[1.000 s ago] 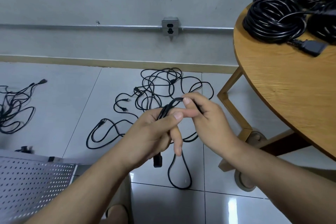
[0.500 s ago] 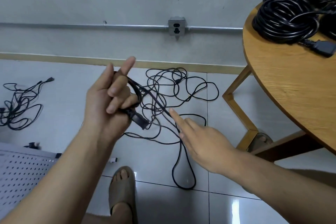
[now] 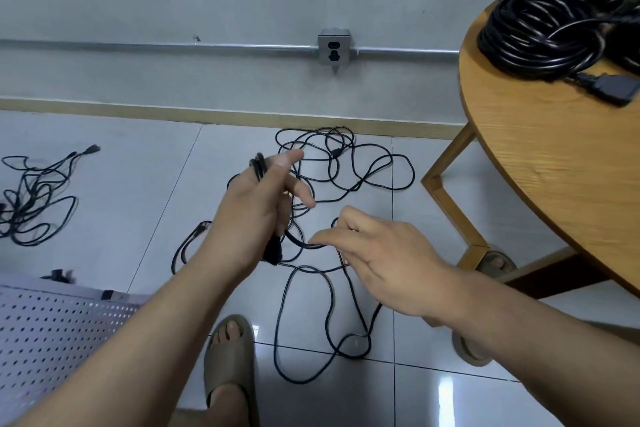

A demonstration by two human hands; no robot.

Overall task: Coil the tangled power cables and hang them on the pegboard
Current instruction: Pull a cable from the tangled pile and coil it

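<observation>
The cable (image 3: pixel 259 166) you are coiling is half in the air and half on the floor (image 3: pixel 138 191). Your left grip (image 3: pixel 256 211) is clenched round a few loops of it, with the plug (image 3: pixel 273 253) hanging just below the palm, partly hidden by your wrist. Your right grip (image 3: pixel 377 253) pinches the strand that leads off those loops, though the fingertips blur where they meet it. The slack drops to the tiles in a long loop and runs into the tangle (image 3: pixel 346 166) near the wall. A second tangle (image 3: pixel 34 204) lies well apart to your left, cut off by the frame. The pegboard (image 3: pixel 52 333) shows only as a corner at lower left. Coiled cables (image 3: pixel 540 28) sit on the round tabletop (image 3: pixel 554 184), clipped at the upper right.
</observation>
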